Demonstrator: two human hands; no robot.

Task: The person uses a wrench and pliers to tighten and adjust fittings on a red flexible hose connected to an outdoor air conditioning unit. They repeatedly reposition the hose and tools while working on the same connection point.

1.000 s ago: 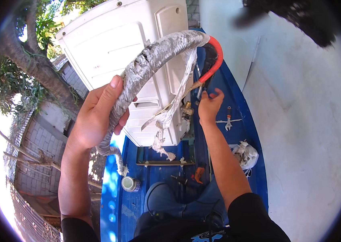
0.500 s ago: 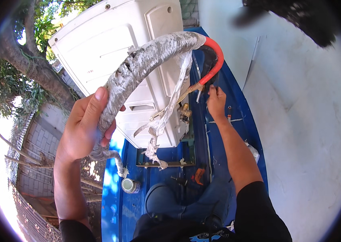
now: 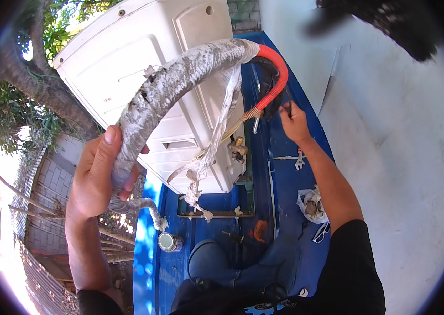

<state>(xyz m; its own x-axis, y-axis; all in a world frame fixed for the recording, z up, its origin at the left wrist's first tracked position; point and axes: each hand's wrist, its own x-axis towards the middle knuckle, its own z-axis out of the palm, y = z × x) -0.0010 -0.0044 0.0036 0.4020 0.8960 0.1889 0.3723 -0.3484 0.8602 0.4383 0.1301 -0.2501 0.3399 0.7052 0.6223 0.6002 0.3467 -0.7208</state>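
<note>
My left hand grips the long hose bundle wrapped in dirty grey-white tape, which arches over the white outdoor unit. At its right end are a red corrugated tube, bare wires and a black insulated tube. My right hand is closed on the lower part of that black tube. Torn white tape dangles from the bundle in front of brass valves on the unit's side.
The blue metal platform holds a can, an orange drill, an adjustable wrench, a plastic bag and glasses. A tree and block wall stand left; a pale wall lies right.
My left hand has moved left and down with the bundle. My right hand has moved right and up, its fingers closing on the black tube.
</note>
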